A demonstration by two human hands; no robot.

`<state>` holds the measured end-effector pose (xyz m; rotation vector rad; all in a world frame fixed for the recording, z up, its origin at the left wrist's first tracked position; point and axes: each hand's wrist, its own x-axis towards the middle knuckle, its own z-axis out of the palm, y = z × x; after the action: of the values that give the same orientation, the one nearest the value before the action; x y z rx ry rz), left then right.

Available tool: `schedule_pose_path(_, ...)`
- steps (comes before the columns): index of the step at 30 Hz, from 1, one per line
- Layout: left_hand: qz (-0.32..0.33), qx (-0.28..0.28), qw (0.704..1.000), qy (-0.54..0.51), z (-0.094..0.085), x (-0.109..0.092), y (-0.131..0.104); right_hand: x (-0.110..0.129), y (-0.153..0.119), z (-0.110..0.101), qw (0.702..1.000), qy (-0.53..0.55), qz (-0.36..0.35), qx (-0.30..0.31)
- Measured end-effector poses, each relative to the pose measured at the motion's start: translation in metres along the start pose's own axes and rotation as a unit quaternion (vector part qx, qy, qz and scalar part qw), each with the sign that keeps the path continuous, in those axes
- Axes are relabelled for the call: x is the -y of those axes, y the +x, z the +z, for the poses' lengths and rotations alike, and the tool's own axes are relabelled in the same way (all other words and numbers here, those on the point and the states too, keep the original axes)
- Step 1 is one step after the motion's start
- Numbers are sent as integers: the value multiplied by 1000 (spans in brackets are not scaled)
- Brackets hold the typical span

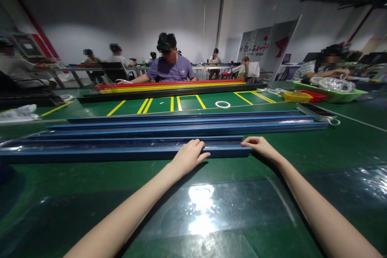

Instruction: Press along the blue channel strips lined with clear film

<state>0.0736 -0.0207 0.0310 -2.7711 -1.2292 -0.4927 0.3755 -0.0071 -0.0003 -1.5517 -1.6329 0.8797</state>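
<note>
Nearest to me, a long blue channel [121, 154] lies across the green table, its right end a little right of the middle. My left hand [190, 154] rests over its front wall, fingers reaching into the channel and thumb apart on the near side. At the channel's right end is my right hand [257, 145], its thumb and fingertips pinched together; whatever is between them is too small to make out. Just beyond lie more blue channels [272, 130], parallel to the first.
Red, yellow and black strips [169, 92] lie farther back, before a person in purple [171, 68]. A white ring [223, 105] sits on the table [341, 157]. At right are a phone [313, 111] and a green tray [344, 96] of clear coils.
</note>
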Motion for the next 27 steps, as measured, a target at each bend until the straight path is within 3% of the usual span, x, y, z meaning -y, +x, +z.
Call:
schedule_pose_path(5, -11, -19, 999, 31, -9, 18, -11, -1, 0, -1, 1000, -13, 2, -1)
schedule_pose_path(12, -31, -42, 992, 118, -3, 45, -35, -2, 1, -1, 1000, 4, 5, 4)
schedule_pose_path(19, -14, -101, 982, 161, 4, 50, -41, 4, 1, -9, 1000, -2, 16, 13)
schedule_pose_path(24, -5, -125, 977, 170, 7, 49, -41, 23, 12, -17, 996, -27, 4, -90)
schedule_pose_path(27, -9, -123, 978, 168, 8, 49, -42, 46, 21, -9, 985, -72, -68, -142)
